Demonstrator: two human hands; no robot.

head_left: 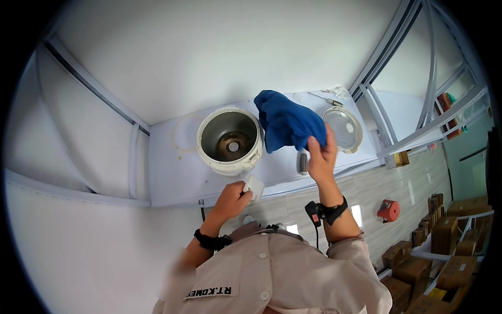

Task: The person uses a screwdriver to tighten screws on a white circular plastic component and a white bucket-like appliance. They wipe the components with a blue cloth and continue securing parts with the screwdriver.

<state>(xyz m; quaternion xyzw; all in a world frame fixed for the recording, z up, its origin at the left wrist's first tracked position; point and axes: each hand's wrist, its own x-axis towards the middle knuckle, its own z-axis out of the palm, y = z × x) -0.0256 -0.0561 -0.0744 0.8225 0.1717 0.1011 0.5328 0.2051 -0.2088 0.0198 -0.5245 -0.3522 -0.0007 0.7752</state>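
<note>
My left hand (pixel 230 200) is closed on a small white plastic piece (pixel 255 187), held by the table's front edge just below the pot. In my right hand (pixel 322 161) the fingers pinch a bunched blue cloth (pixel 289 121), raised over the table to the right of the pot. The pot, a round white rice cooker body (pixel 228 166), stands upright without a lid; brown stains mark its grey inside around a round centre piece. A round whitish lid (pixel 343 129) lies beyond my right hand. Near that hand sits a grey handle (pixel 303 163), its other end hidden by the cloth.
The white table (pixel 172 172) has a stain ring left of the pot. A screwdriver (pixel 333 102) and crumpled white tissue (pixel 340 92) lie at the back right. Metal frames (pixel 98 86) stand either side. A red stool (pixel 388 211) and cardboard boxes (pixel 410 267) are on the floor at right.
</note>
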